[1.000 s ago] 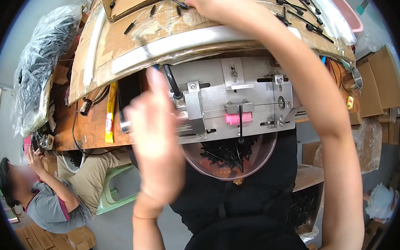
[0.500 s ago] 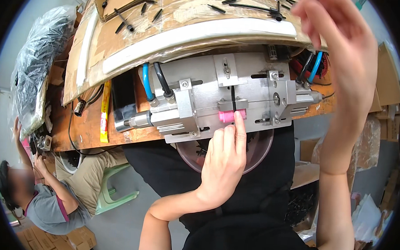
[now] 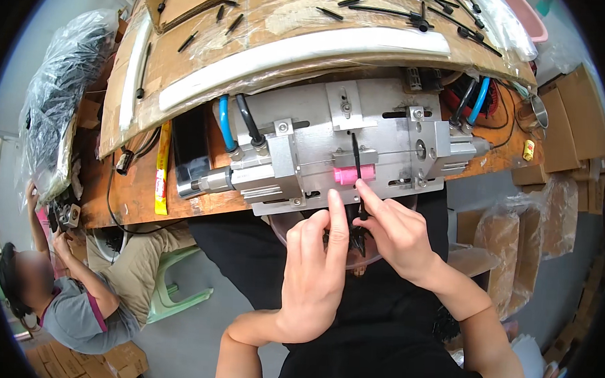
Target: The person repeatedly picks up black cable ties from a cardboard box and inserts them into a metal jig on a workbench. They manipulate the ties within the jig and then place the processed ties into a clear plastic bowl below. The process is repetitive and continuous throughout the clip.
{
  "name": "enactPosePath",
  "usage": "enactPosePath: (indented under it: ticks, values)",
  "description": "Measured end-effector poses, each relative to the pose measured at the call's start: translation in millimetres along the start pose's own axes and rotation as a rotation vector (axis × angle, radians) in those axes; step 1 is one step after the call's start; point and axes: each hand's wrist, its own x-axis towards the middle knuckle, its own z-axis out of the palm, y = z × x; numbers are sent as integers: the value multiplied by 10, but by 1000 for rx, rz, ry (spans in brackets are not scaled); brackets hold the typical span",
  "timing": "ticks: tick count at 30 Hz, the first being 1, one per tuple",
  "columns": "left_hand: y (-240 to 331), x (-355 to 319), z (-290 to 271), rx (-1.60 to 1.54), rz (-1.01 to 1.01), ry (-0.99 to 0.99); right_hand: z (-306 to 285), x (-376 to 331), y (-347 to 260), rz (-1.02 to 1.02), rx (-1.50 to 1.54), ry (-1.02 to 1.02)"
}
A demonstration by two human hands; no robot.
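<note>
A thin black rod (image 3: 356,151) lies across the metal fixture plate (image 3: 320,98), passing over a small slotted block and a pink block (image 3: 344,175). My right hand (image 3: 405,239) has its index fingertip at the rod's near end, with the thumb bent in below. It appears to grip that end, though the fingers partly hide it. Beside it, my left hand (image 3: 312,277) holds nothing visible; its index finger points up, just short of the pink block. Under the plate's front edge, a bowl (image 3: 284,232) with black parts is mostly hidden by my hands.
Metal cylinder units (image 3: 266,177) with blue and black hoses flank the plate. Behind it, loose black parts (image 3: 329,13) lie on a cardboard ledge (image 3: 269,15). A yellow packet (image 3: 162,169) rests on the wooden table (image 3: 123,201). At left, a co-worker (image 3: 84,308) sits handling something dark.
My right hand has come down from the upper right to the rod's near end. My left index finger has drawn back from the rod. The rod's near end now reaches past the pink block.
</note>
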Motion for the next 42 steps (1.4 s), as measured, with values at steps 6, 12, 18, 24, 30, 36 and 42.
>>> enactPosePath:
  ticks: [6,12,18,24,30,36,42]
  values:
    - [-417,232,-409,151,0,135,-55,84,-70,48,-56,-15]
    - [-1935,1170,-1320,395,-29,370,-639,937,-95,-174,-252,76]
    - [-1925,1567,-1316,183,-141,105,-1108,2534,767,-126,-746,263]
    - [-1805,1305,-1190,258,-118,370,-981,2960,627,178,-804,-60]
    - [-552,404,-405,11,46,284,-1328,2303,148,156,23,-57]
    - [-4,215,382,66,85,13,-1467,1624,23,201,739,81]
    - [53,234,500,184,71,-20,-1399,883,-4,7,470,209]
